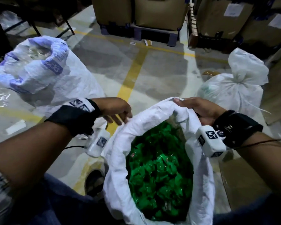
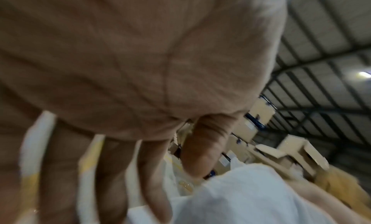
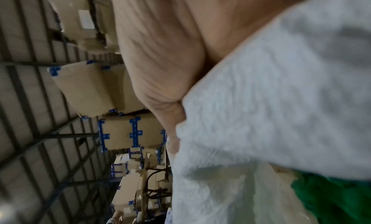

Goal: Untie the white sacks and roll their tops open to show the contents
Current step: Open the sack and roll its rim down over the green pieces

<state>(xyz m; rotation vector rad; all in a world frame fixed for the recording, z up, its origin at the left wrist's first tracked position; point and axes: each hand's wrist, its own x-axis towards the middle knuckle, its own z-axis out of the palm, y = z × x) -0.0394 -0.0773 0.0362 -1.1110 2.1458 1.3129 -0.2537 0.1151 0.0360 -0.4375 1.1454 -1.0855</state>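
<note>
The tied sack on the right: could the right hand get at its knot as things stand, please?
Probably, once it lets go. The right hand grips the open sack; the tied sack stands just beyond it, its knot uncovered, nothing between.

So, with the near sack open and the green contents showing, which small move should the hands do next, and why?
Probably the left hand should take hold of the rim of the near sack on its side and fold it outward. The right hand grips the far rim, but the left fingers look loose at the edge. The green contents already show, and the tied sack on the right is not yet opened.
</note>
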